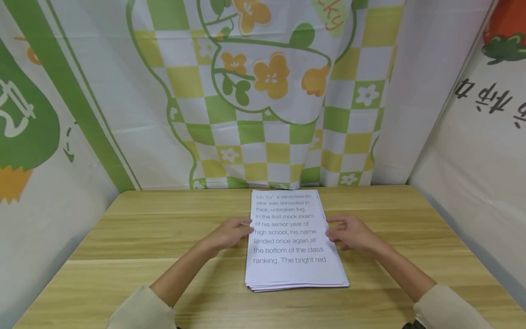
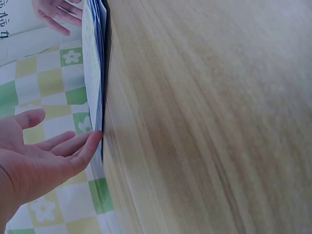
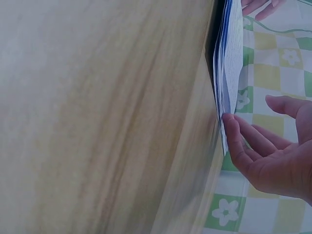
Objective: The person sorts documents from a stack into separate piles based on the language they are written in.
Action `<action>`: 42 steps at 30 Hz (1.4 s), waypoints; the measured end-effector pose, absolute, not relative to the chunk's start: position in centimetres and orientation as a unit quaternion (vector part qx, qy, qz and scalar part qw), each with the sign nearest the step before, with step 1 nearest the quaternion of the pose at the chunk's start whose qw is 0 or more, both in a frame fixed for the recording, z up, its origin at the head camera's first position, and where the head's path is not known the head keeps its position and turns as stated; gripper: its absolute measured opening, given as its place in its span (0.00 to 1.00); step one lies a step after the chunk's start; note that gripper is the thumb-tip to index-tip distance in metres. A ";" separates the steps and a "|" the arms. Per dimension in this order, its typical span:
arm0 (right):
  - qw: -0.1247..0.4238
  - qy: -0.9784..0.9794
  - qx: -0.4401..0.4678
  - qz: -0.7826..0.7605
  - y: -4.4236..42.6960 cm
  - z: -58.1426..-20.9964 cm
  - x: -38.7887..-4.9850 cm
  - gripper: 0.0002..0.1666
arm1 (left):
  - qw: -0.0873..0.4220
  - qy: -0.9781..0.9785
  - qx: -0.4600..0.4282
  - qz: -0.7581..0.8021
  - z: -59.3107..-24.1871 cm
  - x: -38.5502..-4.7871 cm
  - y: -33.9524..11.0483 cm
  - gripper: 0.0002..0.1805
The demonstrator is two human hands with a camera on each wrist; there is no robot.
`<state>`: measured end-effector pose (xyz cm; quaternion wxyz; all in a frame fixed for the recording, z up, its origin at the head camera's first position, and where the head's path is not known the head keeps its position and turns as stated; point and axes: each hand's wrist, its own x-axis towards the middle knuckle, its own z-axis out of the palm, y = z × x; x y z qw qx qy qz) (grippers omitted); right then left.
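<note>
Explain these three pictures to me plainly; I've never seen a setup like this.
There is no machine here, just a person's two bare hands. The wide picture comes from a camera worn on the head, looking forward and down; the other two come from cameras on the wrists, one each. On the wood-grain table lies a stack of printed paper. The left hand and right hand touch its opposite long sides with their fingers; neither grips it.

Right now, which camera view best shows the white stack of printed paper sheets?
Head view: the white stack of printed paper sheets shows its top page, text readable. Both wrist views show it nearly edge-on, cropped.
</note>
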<state>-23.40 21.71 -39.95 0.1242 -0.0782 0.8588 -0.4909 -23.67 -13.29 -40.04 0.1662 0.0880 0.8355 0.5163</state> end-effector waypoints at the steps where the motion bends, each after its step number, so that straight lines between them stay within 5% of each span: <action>1: 0.123 0.857 -0.078 -0.494 21.7 -40.0 -23.4 0.32 | 0.164 0.836 0.088 0.517 -40.0 -23.6 -13.3 0.29; 20: 0.092 0.835 0.000 -0.543 20.7 -40.2 -24.4 0.28 | 0.144 0.777 0.037 0.611 -39.8 -24.5 -13.0 0.26; 42: 0.129 0.814 -0.007 -0.567 20.5 -40.7 -26.9 0.33 | 0.151 0.789 0.022 0.595 -40.3 -27.8 -12.2 0.30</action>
